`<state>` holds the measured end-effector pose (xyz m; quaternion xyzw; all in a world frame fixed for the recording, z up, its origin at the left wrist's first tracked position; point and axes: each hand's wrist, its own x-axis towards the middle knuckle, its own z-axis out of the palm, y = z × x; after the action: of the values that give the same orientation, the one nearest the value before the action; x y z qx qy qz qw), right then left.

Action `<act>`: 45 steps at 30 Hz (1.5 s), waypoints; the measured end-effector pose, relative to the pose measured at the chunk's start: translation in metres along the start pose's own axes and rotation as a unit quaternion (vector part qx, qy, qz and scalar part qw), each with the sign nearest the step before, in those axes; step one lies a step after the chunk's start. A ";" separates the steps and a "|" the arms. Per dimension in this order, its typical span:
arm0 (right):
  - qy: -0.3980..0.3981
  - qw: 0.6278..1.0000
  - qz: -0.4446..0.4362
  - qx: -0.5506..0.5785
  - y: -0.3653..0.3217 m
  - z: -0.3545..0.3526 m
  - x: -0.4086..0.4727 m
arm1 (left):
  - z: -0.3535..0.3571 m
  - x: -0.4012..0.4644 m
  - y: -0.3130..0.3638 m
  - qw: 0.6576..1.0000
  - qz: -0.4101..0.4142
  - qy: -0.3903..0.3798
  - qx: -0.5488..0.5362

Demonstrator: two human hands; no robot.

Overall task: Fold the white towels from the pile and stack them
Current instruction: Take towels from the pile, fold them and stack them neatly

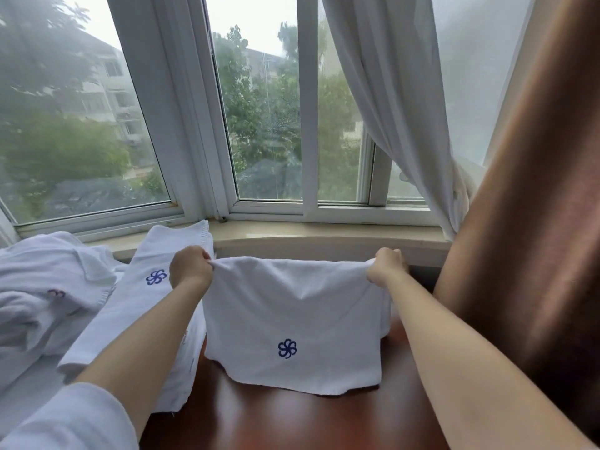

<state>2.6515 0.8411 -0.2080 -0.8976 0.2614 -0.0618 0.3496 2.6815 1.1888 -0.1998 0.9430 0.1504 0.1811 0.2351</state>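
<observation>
Up front, two hands, left (190, 267) and right (388, 266), each pinching one towel (292, 319) corner, one folded towel (136, 316) beside, rumpled pile (42, 287) left.

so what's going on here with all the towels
A person is folding white towels at a wooden table by a window. The left hand and right hand each pinch a top corner of one towel, holding it up so its lower edge trails on the table. To the left lies a flat towel, and further left a rumpled pile still waits to be folded.
</observation>
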 end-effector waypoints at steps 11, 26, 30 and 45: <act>0.137 0.990 -0.004 0.015 -0.019 0.002 -0.015 | -0.001 -0.015 0.016 0.977 -0.041 -0.034 -0.209; 0.177 0.934 -0.103 0.293 -0.058 -0.009 0.011 | -0.001 0.017 0.060 0.900 -0.021 0.082 -0.427; 0.227 0.925 -0.143 0.268 -0.055 -0.006 0.008 | 0.004 0.011 0.055 0.897 -0.034 0.133 -0.420; -0.292 0.923 0.100 -0.228 0.132 0.112 -0.055 | 0.134 -0.169 -0.091 0.938 -0.093 -0.321 0.094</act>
<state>2.5813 0.8539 -0.3744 -0.9003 0.2433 0.3000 0.2008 2.5687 1.1517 -0.4012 0.9506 0.1702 -0.1684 0.1973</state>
